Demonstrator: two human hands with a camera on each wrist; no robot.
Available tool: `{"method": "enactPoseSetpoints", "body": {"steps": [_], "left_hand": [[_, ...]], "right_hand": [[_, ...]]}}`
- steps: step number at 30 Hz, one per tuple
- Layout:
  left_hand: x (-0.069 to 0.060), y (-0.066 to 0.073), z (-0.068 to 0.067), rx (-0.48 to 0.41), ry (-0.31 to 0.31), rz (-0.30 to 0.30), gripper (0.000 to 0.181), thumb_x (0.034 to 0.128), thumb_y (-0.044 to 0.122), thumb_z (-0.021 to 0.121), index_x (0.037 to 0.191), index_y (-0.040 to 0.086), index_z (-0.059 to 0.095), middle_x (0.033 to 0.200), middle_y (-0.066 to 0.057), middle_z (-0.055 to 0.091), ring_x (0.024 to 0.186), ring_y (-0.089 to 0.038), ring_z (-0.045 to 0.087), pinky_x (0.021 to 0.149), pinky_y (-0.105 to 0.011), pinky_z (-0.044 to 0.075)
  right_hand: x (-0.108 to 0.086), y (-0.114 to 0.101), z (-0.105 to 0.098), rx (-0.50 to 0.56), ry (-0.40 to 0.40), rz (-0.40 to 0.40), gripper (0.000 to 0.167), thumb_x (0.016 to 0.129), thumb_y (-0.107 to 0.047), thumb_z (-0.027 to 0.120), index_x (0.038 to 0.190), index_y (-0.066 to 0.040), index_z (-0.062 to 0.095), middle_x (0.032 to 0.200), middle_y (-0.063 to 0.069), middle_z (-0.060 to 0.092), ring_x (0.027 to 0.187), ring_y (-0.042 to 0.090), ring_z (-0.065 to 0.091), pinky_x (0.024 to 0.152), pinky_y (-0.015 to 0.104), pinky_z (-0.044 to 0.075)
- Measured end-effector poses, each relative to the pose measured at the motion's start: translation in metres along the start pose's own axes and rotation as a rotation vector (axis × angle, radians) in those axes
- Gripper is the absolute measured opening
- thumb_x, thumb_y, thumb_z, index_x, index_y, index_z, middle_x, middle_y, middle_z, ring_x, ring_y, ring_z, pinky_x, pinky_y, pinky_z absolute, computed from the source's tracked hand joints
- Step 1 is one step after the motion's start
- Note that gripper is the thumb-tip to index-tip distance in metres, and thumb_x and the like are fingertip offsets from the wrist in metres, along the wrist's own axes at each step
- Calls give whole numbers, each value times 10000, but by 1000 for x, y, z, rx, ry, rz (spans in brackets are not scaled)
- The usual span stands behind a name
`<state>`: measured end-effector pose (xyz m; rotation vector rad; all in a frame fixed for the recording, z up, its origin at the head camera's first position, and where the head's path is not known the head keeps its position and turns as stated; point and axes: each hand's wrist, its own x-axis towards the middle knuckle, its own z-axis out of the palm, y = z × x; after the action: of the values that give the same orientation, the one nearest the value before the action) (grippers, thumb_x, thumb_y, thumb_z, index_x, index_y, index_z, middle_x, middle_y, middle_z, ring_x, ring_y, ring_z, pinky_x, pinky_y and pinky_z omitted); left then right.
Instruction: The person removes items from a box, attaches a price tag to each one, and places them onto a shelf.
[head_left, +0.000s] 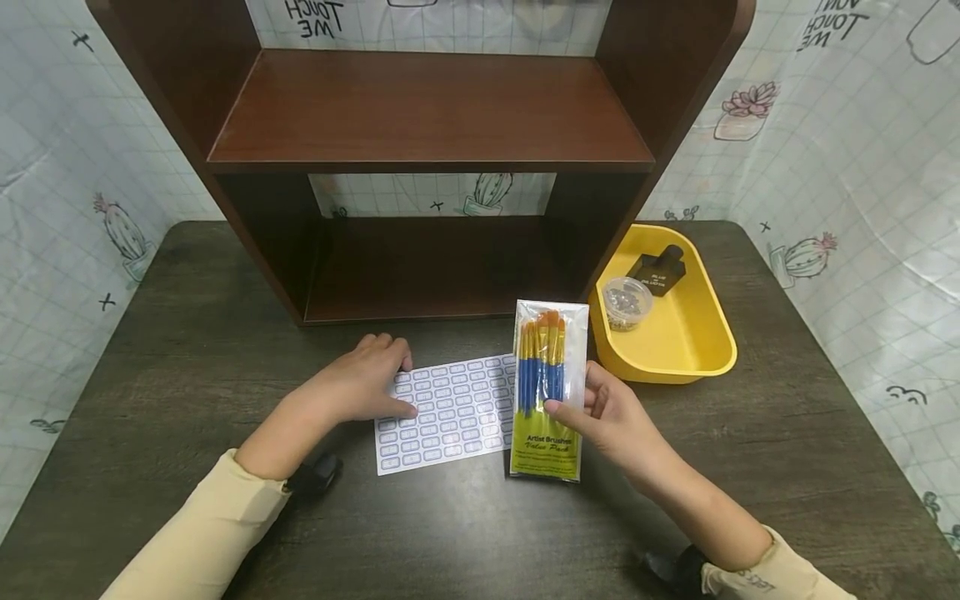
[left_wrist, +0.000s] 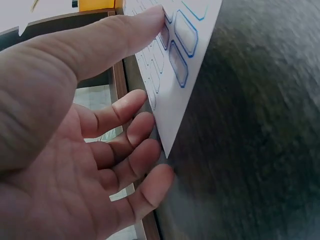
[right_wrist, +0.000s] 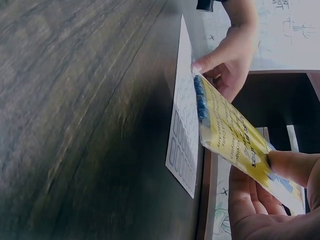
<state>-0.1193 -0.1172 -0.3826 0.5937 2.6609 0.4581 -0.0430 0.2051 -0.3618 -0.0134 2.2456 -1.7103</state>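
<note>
The head view shows, in front of the brown shelf (head_left: 431,112), a brush pack (head_left: 536,454) whose yellow lower panel reads "Artist Brushes Value Pack"; the smaller lines beneath cannot be made out. The pack's long axis runs toward the shelf, the gold-ferruled brush heads nearest it and the printed end farthest from it. The right hand (head_left: 611,417) pinches the pack by its right side, thumb on the front and fingers behind, and the right wrist view shows the pack tilted above the desk (head_left: 450,542). Also in front of the shelf, partly covered by the pack, lies a white label sheet (head_left: 450,417) with rows of blue-bordered boxes; writing inside them is too small to read. Its long axis runs roughly along the shelf front, a little slanted. The left hand (head_left: 367,379) is at the sheet's left end, thumb resting on the printed face, the other fingers loosely bent and spread apart from the thumb, their tips by the edge. Right of the shelf, a yellow bin (head_left: 693,354) holds a clear round tub (head_left: 627,302) and a black item (head_left: 660,268) on which "BLUE" seems legible. Behind the shelf, the backdrop (head_left: 840,158) carries flipped lettering, "TOUCH ME".
</note>
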Motion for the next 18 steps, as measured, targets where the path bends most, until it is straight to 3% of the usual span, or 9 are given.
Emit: {"method": "enactPoseSetpoints", "body": {"steps": [7,15,18], "left_hand": [[1,-3,-1,-39,-7,-11,521,776,390,926,1083,119,605,1043,-46,566,1018,-241,480,890,-425,483],[2,-6,0,-89,9,-11,543,778,339,930,1100,115,555,989,-32,574,997,-236,486,858,-403,456],[3,-8,1,-124,3,-23,548,792,317,923,1132,114,545,972,-37,585,971,-229,500,839,-394,453]], "right_hand": [[3,1,6,-20,-26,4,534,987,-79,699,1432,76,449,1262,291,721,1096,283,769,921,352,629],[4,5,14,17,-84,-37,510,983,-58,696,1399,108,454,1227,320,721,1058,258,781,904,350,632],[5,8,16,21,-90,-40,488,980,-44,692,1375,117,456,1196,330,727,1012,190,789,891,340,635]]}}
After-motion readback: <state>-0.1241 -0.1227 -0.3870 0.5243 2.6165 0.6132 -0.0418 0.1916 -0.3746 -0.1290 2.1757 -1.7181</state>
